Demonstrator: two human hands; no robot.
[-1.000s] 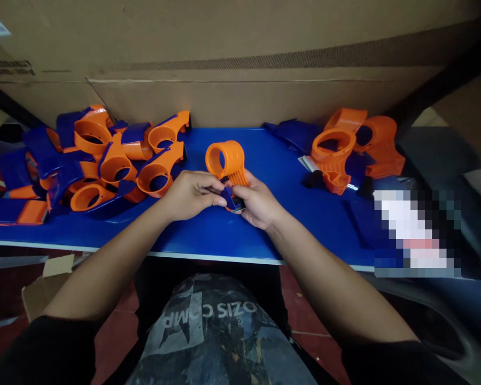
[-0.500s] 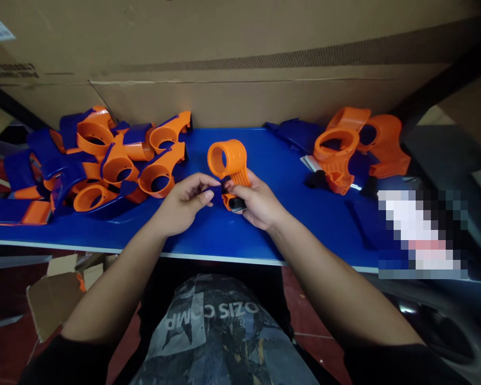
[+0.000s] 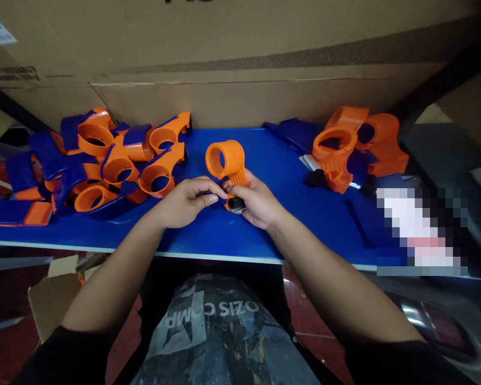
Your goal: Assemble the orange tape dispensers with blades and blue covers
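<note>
An orange tape dispenser (image 3: 233, 159) is held up above the blue tabletop, its ring toward the cardboard and a black roller (image 3: 236, 203) at its lower end. My right hand (image 3: 260, 206) is closed around its ribbed handle, with the thumb across the front. From the left side, my left hand (image 3: 186, 202) reaches in with its index finger stretched to the dispenser's lower end near the roller. Its thumb is apart from that finger, and no piece shows between them. The spot under the index fingertip is partly hidden.
Several orange-and-blue tape dispensers (image 3: 118, 163) lie piled on the left of the blue table (image 3: 224, 243). Orange dispenser bodies (image 3: 334, 144) and blue covers (image 3: 294, 133) lie at the right. Large cardboard (image 3: 240, 99) stands behind; an open carton (image 3: 56, 299) sits below left.
The small blue piece that my left fingers pinched is out of sight now. My left index finger has straightened toward the dispenser's lower end. My right hand keeps its hold.
</note>
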